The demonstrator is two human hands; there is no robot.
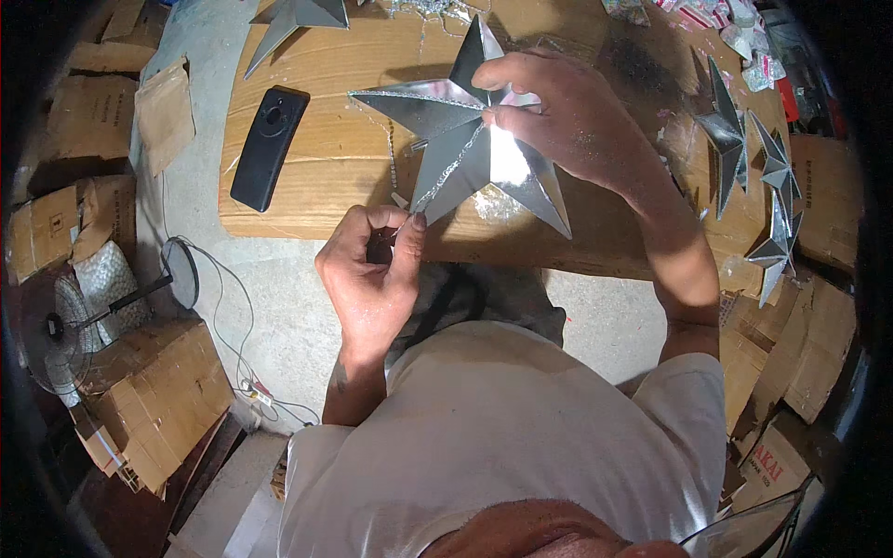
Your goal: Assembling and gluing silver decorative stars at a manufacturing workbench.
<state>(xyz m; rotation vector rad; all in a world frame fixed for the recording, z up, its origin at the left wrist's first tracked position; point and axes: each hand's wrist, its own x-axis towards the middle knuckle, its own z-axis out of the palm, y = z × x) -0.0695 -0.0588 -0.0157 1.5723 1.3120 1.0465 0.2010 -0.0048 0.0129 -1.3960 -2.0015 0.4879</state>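
A shiny silver five-pointed star (pixel 448 177) with raised folds is held over the table's near edge. Glittery silver trim (pixel 456 166) runs along its ridges, down the lower-left point and along the left one. My right hand (pixel 558 116) grips the star at its middle, thumb and forefinger pressed on the face; its other fingers are partly hidden. At the tip of the lower-left point, my left hand (pixel 372 270) is closed in a pinch on the end of the trim. A thin strand shows by those fingertips; whether they also grip the star's tip is unclear.
On the wooden table (pixel 316 200) lie a black phone (pixel 270 149), another silver star (pixel 298 23) at the far left, and several stars (pixel 730 135) at the right. Plastic packets (pixel 744 37) are heaped far right. Cardboard boxes (pixel 158 400) and a fan (pixel 56 325) stand at the left.
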